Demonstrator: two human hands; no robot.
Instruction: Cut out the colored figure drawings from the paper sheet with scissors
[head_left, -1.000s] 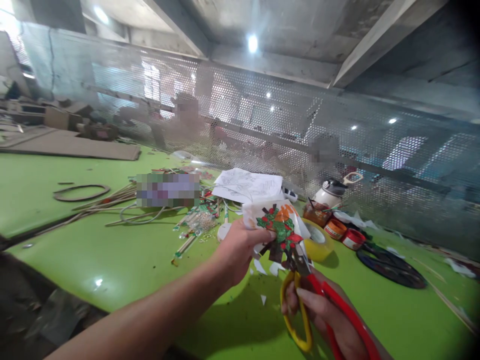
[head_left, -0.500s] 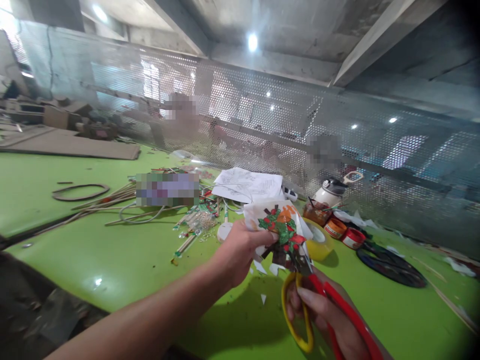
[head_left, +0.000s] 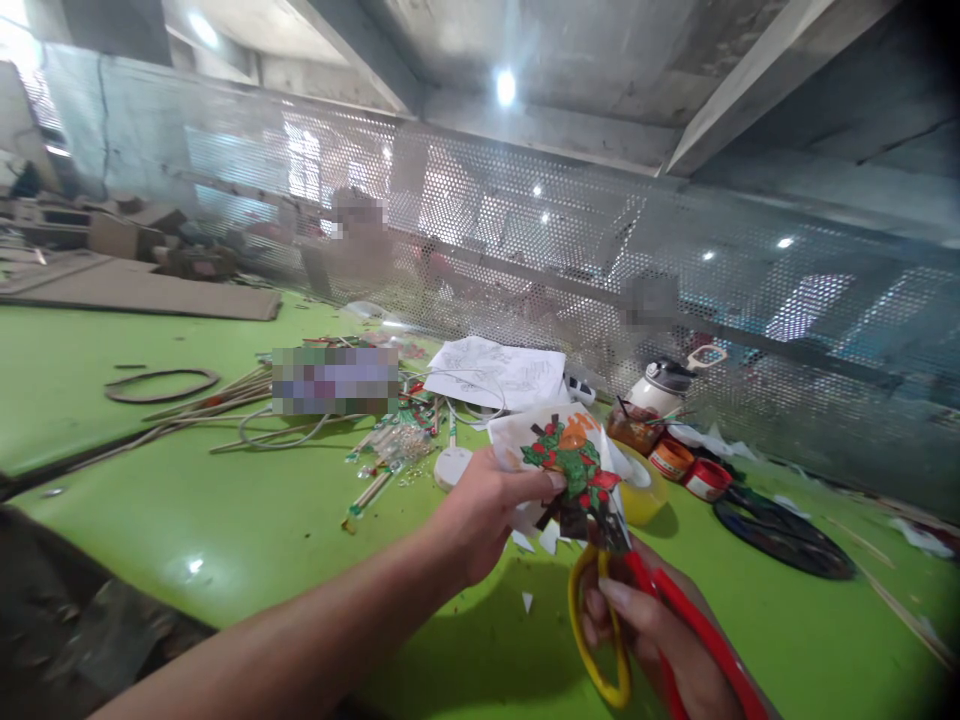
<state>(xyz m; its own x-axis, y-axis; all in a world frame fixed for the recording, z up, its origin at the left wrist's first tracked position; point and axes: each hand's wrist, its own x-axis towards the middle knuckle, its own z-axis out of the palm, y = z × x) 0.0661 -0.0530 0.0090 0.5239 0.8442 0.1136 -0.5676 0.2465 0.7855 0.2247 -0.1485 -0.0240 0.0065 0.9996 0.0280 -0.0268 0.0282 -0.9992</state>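
Observation:
Pinched in my left hand (head_left: 491, 505) is a sheet of white paper (head_left: 514, 435) painted with green leaves, red berries and an orange patch. My thumb lies across the front of it; the other fingers are hidden behind. Around the handles of a pair of scissors (head_left: 600, 640), one yellow and one red, my right hand (head_left: 652, 620) is closed. The blades point up and meet the lower right edge of the painted paper. Small white paper scraps (head_left: 527, 602) lie on the green table below.
Behind my hands are a roll of yellow tape (head_left: 651, 495), an orange paint jar (head_left: 671, 457), a red paint jar (head_left: 706, 478) and a black palette (head_left: 780, 535). Printed sheets (head_left: 495, 370), beads (head_left: 409, 445) and thin sticks (head_left: 225, 400) lie further left. A perforated screen (head_left: 487, 230) stands behind.
The paper and the scissors have shifted slightly to the right together. Both hands keep their hold.

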